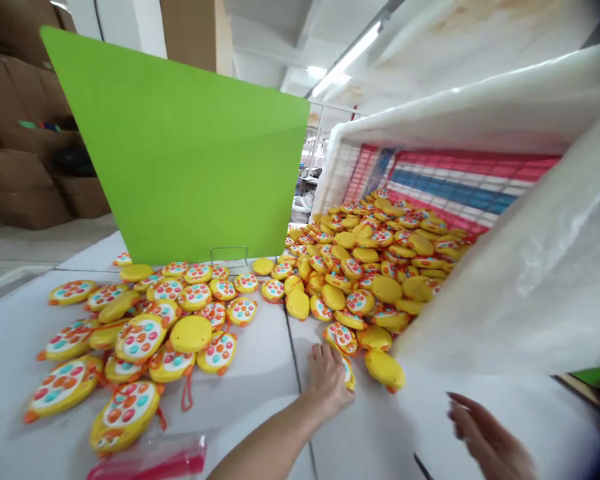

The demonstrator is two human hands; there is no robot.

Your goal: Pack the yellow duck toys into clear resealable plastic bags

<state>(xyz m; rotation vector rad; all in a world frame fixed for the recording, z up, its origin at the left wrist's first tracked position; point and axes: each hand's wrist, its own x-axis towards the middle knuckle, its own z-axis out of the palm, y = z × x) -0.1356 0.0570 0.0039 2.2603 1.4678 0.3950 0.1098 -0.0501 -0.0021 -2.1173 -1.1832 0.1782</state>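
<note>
Left hand (329,377) curls over a yellow toy (349,375) at the heap's (365,253) front edge — grip hidden, can't tell if it's firm; right hand (493,437) loose, seemingly empty. Best pinch the rim — heap left undisturbed.

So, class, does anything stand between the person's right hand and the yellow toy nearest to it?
Nothing visible does: white tabletop lies between the right hand and that yellow toy. The thin dark object at the picture's bottom edge is off that line.
</note>
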